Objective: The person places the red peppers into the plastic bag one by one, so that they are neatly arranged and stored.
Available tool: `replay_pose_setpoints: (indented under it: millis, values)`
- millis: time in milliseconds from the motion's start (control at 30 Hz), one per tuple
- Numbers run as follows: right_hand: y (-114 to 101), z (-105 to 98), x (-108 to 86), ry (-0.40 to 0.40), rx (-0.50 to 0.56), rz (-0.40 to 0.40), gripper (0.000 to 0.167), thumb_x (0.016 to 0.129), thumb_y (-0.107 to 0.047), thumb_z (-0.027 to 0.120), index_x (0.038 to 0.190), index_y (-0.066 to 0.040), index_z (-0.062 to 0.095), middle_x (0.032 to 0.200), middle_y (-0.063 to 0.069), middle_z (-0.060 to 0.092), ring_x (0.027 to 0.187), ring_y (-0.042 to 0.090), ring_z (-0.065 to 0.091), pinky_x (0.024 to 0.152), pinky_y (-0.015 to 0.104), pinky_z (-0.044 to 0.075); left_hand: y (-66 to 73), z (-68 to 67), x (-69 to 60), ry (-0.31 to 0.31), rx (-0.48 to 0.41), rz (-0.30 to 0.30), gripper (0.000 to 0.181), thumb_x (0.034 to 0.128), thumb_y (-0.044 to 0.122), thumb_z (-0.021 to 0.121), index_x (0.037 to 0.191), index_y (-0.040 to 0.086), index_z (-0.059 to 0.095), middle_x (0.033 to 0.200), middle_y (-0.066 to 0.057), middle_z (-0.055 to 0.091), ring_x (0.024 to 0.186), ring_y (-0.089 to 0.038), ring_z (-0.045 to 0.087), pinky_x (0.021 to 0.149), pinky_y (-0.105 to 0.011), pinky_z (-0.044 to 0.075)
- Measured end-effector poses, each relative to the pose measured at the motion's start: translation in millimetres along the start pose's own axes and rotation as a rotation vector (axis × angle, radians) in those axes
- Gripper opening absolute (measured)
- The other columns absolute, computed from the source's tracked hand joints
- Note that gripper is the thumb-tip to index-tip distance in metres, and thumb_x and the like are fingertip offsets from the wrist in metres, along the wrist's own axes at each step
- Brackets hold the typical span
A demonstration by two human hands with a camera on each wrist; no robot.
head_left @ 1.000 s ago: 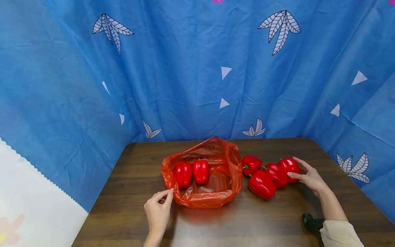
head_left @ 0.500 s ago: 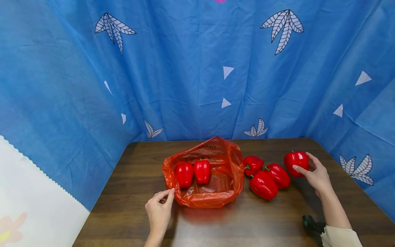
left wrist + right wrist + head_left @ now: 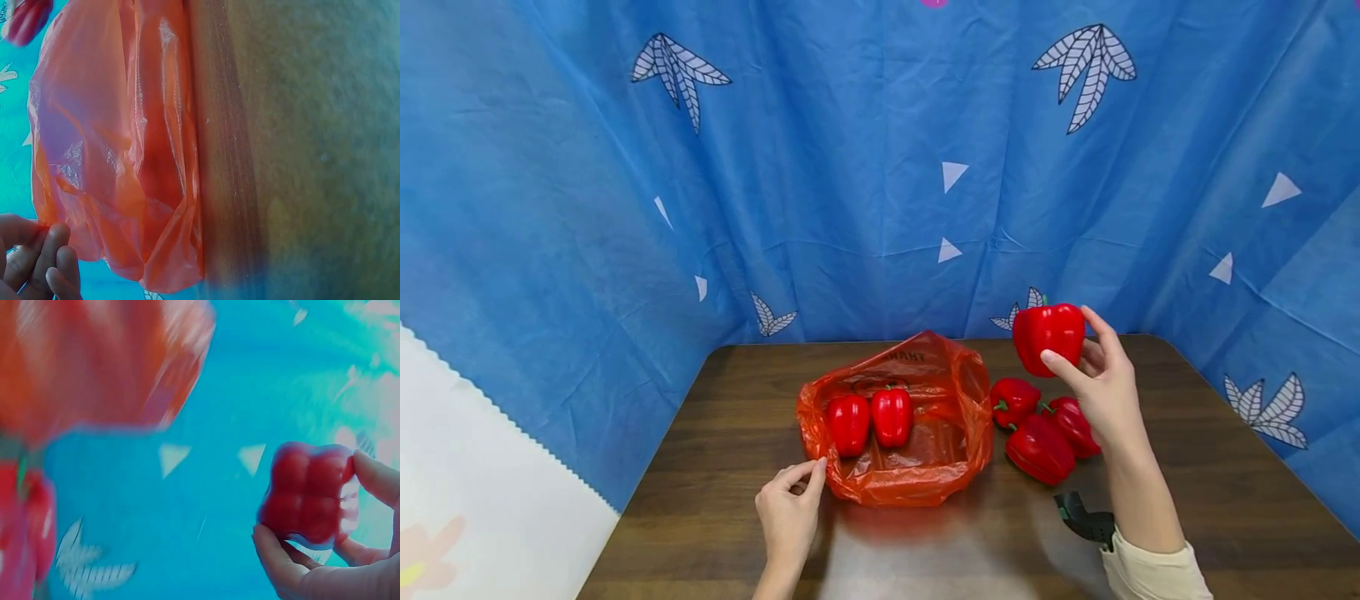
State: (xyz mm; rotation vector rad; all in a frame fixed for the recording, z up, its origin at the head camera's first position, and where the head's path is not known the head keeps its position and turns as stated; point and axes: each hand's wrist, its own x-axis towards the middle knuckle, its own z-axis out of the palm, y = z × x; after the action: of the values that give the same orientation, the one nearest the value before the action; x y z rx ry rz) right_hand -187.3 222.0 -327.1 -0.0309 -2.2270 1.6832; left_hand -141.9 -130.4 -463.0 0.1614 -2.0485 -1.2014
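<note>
My right hand (image 3: pixel 1107 385) grips a red bell pepper (image 3: pixel 1049 335) and holds it in the air above the other peppers; its lobed underside shows in the right wrist view. With thumb and fingertips, my left hand (image 3: pixel 790 504) pinches the near left rim of an orange-red plastic bag (image 3: pixel 917 483). Two red bell peppers lie inside the bag, a left one (image 3: pixel 847 425) and a right one (image 3: pixel 891 417). In the left wrist view the pinched fingers (image 3: pixel 56 240) meet the bag's film (image 3: pixel 106 156).
Right of the bag, three red bell peppers lie close together on the table: one at the back (image 3: pixel 1013 402), one in front (image 3: pixel 1040 450) and one (image 3: pixel 1073 425) partly behind my right hand. A blue patterned curtain (image 3: pixel 880 167) hangs behind the wooden table (image 3: pixel 722 417).
My right hand has lifted the rightmost bell pepper off the table, then carried it up and left toward the bag. My left hand stays at the bag's rim.
</note>
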Motion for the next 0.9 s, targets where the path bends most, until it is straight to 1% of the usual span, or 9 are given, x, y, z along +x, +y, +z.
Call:
replay_pose_setpoints:
  millis: [67, 133, 233, 300, 367, 467, 633, 700, 900]
  values:
    - [-10.6, 15.7, -6.0, -0.047, 0.033, -0.026, 0.078, 0.093, -0.024, 0.067, 0.155, -0.031, 0.022, 0.141, 0.015, 0.045, 0.108, 0.007, 0.054, 0.076, 0.013, 0.052, 0.1, 0.1, -0.3, -0.001, 0.004, 0.003, 0.008, 0.0764, 0.005, 0.081, 0.07, 0.008, 0.077, 0.06, 0.0, 0.066, 0.05, 0.004, 0.046, 0.048, -0.011, 0.039]
    - [-19.0, 31.5, -12.4, -0.095, 0.054, -0.04, 0.077, 0.092, -0.025, 0.068, 0.154, -0.033, 0.023, 0.142, 0.014, 0.046, 0.113, 0.013, 0.054, 0.079, 0.016, 0.054, 0.1, 0.0, -0.2, 0.0, 0.006, 0.003, 0.007, 0.0764, 0.005, 0.081, 0.07, 0.008, 0.077, 0.06, 0.0, 0.066, 0.051, 0.004, 0.046, 0.048, -0.011, 0.039]
    - [-27.1, 56.4, -21.0, -0.155, 0.048, -0.059, 0.077, 0.091, -0.027, 0.069, 0.153, -0.035, 0.025, 0.143, 0.012, 0.047, 0.119, 0.023, 0.053, 0.083, 0.026, 0.056, -0.1, -0.4, 0.2, -0.001, 0.008, 0.005, 0.008, 0.0766, 0.006, 0.08, 0.07, 0.008, 0.077, 0.059, 0.001, 0.065, 0.051, 0.004, 0.046, 0.049, -0.011, 0.039]
    - [-29.3, 73.3, -26.1, -0.192, 0.047, -0.074, 0.077, 0.09, -0.026, 0.071, 0.153, -0.034, 0.027, 0.144, 0.011, 0.047, 0.121, 0.029, 0.053, 0.087, 0.035, 0.056, -0.4, -0.7, 0.6, 0.0, 0.005, 0.013, 0.009, 0.0768, 0.005, 0.08, 0.069, 0.008, 0.077, 0.059, 0.001, 0.065, 0.051, 0.004, 0.047, 0.049, -0.011, 0.039]
    - [-28.7, 89.7, -30.4, -0.223, 0.031, -0.094, 0.078, 0.088, -0.025, 0.074, 0.152, -0.033, 0.03, 0.143, 0.011, 0.048, 0.122, 0.032, 0.054, 0.088, 0.042, 0.056, -0.7, -0.8, 0.7, 0.002, 0.001, 0.021, 0.01, 0.0767, 0.005, 0.08, 0.068, 0.008, 0.076, 0.058, 0.002, 0.064, 0.051, 0.004, 0.047, 0.049, -0.011, 0.04]
    - [-22.5, 110.6, -35.3, -0.255, 0.003, -0.111, 0.079, 0.086, -0.025, 0.076, 0.151, -0.031, 0.031, 0.142, 0.012, 0.049, 0.12, 0.035, 0.056, 0.087, 0.047, 0.056, -0.7, -0.9, 0.5, 0.007, -0.007, 0.029, 0.01, 0.0762, 0.004, 0.08, 0.068, 0.008, 0.076, 0.057, 0.002, 0.064, 0.05, 0.004, 0.047, 0.048, -0.011, 0.04]
    - [-4.4, 131.9, -36.5, -0.243, -0.089, -0.089, 0.08, 0.084, -0.029, 0.078, 0.15, -0.033, 0.033, 0.138, 0.012, 0.053, 0.112, 0.033, 0.06, 0.08, 0.045, 0.058, -0.6, -0.3, -0.7, 0.002, -0.012, 0.016, 0.009, 0.0762, 0.004, 0.081, 0.069, 0.008, 0.077, 0.058, 0.001, 0.064, 0.05, 0.004, 0.047, 0.048, -0.011, 0.04]
    - [2.3, 136.3, -35.1, -0.229, -0.135, -0.081, 0.081, 0.083, -0.029, 0.078, 0.15, -0.033, 0.033, 0.14, 0.011, 0.053, 0.114, 0.033, 0.058, 0.082, 0.046, 0.058, -0.4, 0.0, -0.9, 0.0, -0.013, 0.014, 0.008, 0.0762, 0.004, 0.081, 0.069, 0.008, 0.077, 0.059, 0.001, 0.065, 0.051, 0.004, 0.048, 0.048, -0.011, 0.04]
    - [16.5, 141.4, -27.0, -0.184, -0.284, -0.084, 0.082, 0.082, -0.024, 0.079, 0.151, -0.023, 0.034, 0.146, 0.013, 0.048, 0.126, 0.039, 0.05, 0.09, 0.056, 0.052, 1.6, 0.1, -0.5, 0.002, -0.015, 0.023, 0.009, 0.0761, 0.003, 0.08, 0.069, 0.007, 0.076, 0.059, 0.0, 0.066, 0.051, 0.004, 0.047, 0.048, -0.011, 0.04]
